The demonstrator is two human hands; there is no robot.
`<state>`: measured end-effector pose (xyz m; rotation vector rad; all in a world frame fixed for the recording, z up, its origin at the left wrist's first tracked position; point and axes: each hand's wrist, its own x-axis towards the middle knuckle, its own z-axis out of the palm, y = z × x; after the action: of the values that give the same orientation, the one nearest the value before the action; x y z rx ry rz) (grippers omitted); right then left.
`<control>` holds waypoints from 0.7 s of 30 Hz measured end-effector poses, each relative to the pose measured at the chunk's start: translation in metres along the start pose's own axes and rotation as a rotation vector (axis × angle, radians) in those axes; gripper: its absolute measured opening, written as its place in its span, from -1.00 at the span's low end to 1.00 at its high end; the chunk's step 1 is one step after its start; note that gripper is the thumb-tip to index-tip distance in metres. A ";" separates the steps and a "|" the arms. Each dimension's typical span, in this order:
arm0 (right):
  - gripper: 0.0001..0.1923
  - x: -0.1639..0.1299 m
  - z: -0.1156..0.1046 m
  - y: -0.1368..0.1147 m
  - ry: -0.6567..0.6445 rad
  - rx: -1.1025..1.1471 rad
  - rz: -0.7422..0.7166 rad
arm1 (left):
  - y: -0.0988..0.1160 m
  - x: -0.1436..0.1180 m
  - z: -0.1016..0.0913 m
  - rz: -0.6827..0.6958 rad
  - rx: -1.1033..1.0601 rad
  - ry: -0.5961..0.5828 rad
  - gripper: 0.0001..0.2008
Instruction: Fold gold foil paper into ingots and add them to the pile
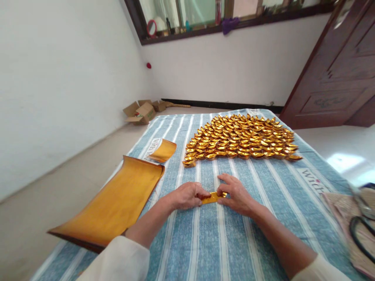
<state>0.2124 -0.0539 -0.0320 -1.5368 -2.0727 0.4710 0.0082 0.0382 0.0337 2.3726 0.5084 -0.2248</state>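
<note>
A small folded strip of gold foil paper (213, 198) lies flat on the striped cloth in front of me. My left hand (189, 195) pinches its left end between thumb and fingers. At the other end, my right hand (233, 193) grips the strip with thumb and bent fingers, one finger raised. Beyond my hands sit rows of folded gold paper ingots (243, 136), packed closely together. To the left lies a large stack of gold paper sheets (117, 199) with curled edges. A smaller curved gold sheet (164, 150) rests just past it.
The blue and white striped cloth (187, 246) covers the table. Black-handled scissors (361, 224) lie on a patterned pad (336, 210) at the right edge. Open cardboard boxes (142, 113) stand on the floor at the far left. A wooden door (331, 78) is at the right.
</note>
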 end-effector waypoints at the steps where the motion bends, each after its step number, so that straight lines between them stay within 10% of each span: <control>1: -0.85 0.000 0.000 0.000 0.002 0.000 -0.001 | 0.000 0.002 0.000 -0.039 -0.023 -0.003 -0.81; 7: -0.82 0.000 0.004 0.003 0.065 -0.002 -0.039 | 0.010 0.017 0.003 -0.350 0.173 0.206 -0.81; 21: -0.70 -0.001 0.008 0.004 0.201 0.017 -0.038 | 0.013 0.034 0.002 -0.374 0.176 0.119 -0.93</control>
<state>0.2116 -0.0534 -0.0408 -1.4682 -1.9353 0.3059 0.0448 0.0382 0.0299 2.4538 1.0287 -0.3075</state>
